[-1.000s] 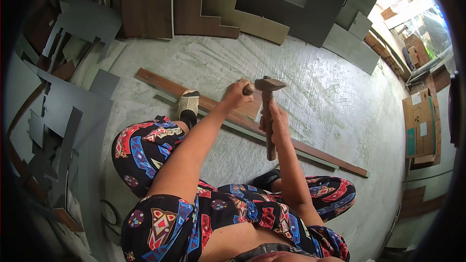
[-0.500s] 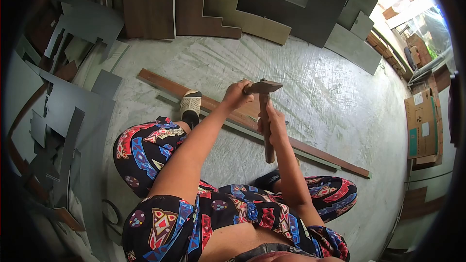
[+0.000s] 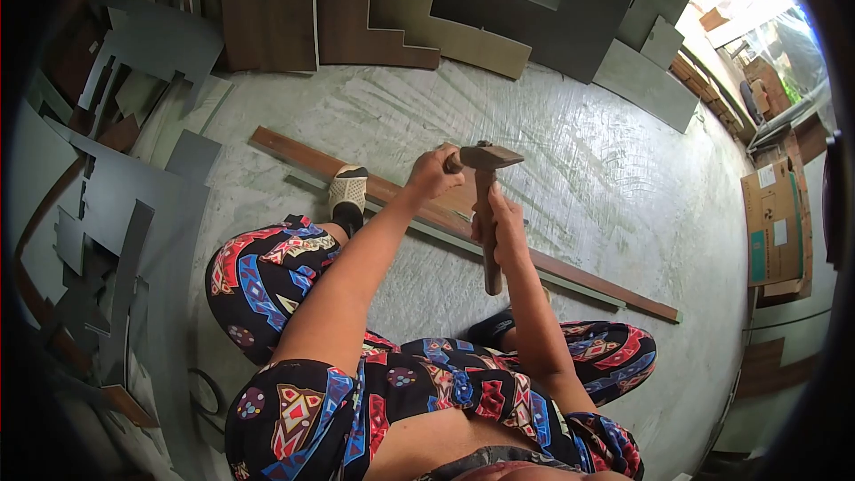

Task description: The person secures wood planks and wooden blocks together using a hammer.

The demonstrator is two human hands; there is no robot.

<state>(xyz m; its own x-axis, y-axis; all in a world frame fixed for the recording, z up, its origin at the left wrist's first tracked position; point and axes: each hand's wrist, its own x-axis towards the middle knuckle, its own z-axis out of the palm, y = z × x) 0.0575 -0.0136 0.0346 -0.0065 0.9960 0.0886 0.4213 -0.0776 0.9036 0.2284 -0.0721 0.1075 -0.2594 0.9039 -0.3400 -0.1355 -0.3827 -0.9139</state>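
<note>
A hammer (image 3: pixel 490 158) with a wooden handle is in front of me, its pointed end toward the right and its handle running down toward my body. My right hand (image 3: pixel 504 228) is closed around the handle below the head. My left hand (image 3: pixel 435 173) has its fingers curled at the blunt left end of the head, and its palm side is hidden. Beneath both hands, a long brown wood-look strip (image 3: pixel 588 281) lies diagonally on the floor, with a narrow pale strip (image 3: pixel 436 237) alongside it. My left foot, in a patterned shoe (image 3: pixel 348 187), rests on the brown strip.
Brown and grey panels (image 3: pixel 267 9) lean against the far wall. Grey offcuts (image 3: pixel 151 240) are piled at the left. A cardboard box (image 3: pixel 771 218) stands at the right, below a bright opening. A dark loop (image 3: pixel 209 390) lies on the floor near my left leg.
The hammer head has turned and shifted very slightly to the right. Both hands keep nearly the same position, and the view has moved a little.
</note>
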